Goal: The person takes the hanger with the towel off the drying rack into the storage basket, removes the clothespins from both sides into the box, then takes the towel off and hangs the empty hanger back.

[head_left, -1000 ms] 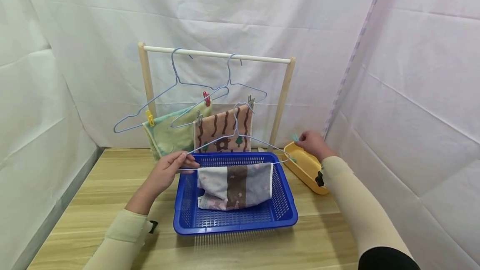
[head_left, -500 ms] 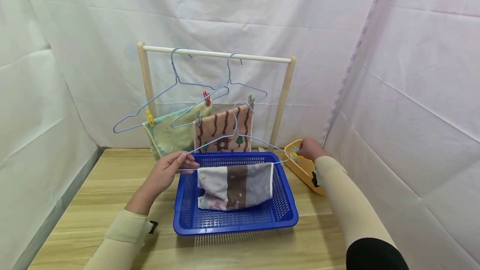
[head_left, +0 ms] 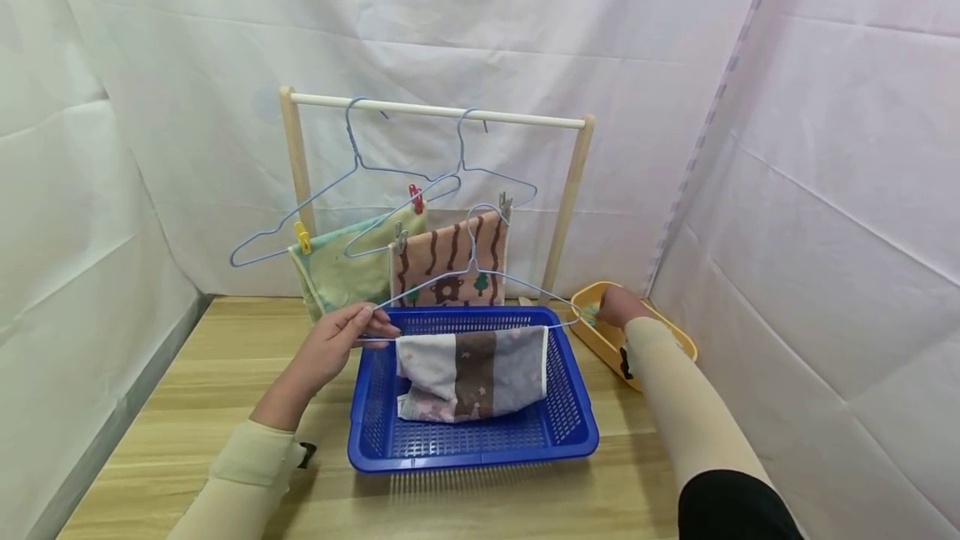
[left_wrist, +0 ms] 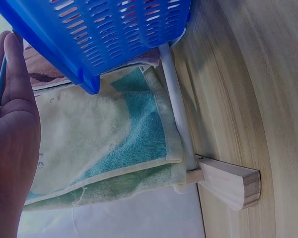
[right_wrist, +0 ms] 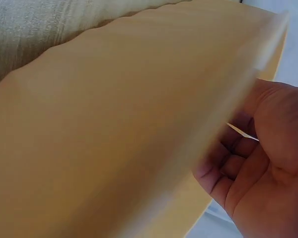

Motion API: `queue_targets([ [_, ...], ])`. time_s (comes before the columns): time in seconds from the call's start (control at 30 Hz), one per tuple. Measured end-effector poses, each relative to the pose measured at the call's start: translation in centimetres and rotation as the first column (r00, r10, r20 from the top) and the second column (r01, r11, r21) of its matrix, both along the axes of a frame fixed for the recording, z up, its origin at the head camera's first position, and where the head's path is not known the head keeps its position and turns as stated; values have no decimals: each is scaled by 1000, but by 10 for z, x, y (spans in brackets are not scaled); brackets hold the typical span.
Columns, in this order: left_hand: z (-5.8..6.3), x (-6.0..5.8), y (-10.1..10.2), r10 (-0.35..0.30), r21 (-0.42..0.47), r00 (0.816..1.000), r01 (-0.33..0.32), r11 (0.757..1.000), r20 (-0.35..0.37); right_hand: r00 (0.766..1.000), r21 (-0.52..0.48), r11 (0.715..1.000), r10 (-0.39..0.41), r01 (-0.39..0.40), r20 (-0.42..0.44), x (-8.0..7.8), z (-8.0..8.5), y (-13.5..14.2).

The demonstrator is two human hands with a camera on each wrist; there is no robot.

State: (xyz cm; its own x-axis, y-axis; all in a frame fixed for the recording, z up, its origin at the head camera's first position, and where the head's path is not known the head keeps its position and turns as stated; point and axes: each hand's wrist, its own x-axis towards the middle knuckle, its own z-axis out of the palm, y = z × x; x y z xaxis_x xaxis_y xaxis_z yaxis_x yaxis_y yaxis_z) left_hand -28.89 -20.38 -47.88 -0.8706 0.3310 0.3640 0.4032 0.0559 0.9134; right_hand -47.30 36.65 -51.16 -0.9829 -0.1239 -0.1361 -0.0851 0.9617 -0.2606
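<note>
My left hand (head_left: pixel 337 344) holds the left end of a blue wire hanger (head_left: pixel 473 263) between thumb and fingers. Over the hanger's lower bar lies a grey, white and brown towel (head_left: pixel 476 369), hanging into the blue basket (head_left: pixel 472 462). At the right, my right hand (head_left: pixel 621 307) reaches down into a yellow tray (head_left: pixel 678 336), close to pale green clothespins (head_left: pixel 590 313). In the right wrist view its fingers (right_wrist: pixel 221 171) are bent behind the tray wall. Their tips are hidden, and I cannot tell whether they hold a clothespin.
Behind the basket stands a drying rack with a white rail (head_left: pixel 420 107). Two hangers on it carry a yellow-green towel (head_left: pixel 348 265) with red and yellow clothespins, and a pink-brown bear towel (head_left: pixel 450 257) with grey ones. White cloth walls (head_left: pixel 825 232) enclose the table.
My right hand has lowered from above the tray, where it pinched a pale green clothespin, down into the tray. My left hand, hanger and towel have stayed in place.
</note>
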Motion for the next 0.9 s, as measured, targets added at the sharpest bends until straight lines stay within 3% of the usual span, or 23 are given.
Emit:
queue_targets([
  [0.2, -1, -1, 0, -7, 7, 1000, 7, 1000, -1, 1000, -22, 1000, 14, -13, 25, -7, -12, 6],
  [0.4, -1, -1, -1, 6, 4, 1000, -6, 1000, 8, 998, -28, 997, 67, -67, -5, -11, -20, 9],
  [0.63, 0, 0, -1, 6, -3, 1000, -6, 1000, 7, 997, -9, 997, 81, -82, -18, -8, -16, 8],
  [0.9, 1, 0, -2, 11, -11, 1000, -11, 1000, -3, 999, -12, 999, 38, -38, -16, 4, -6, 5],
])
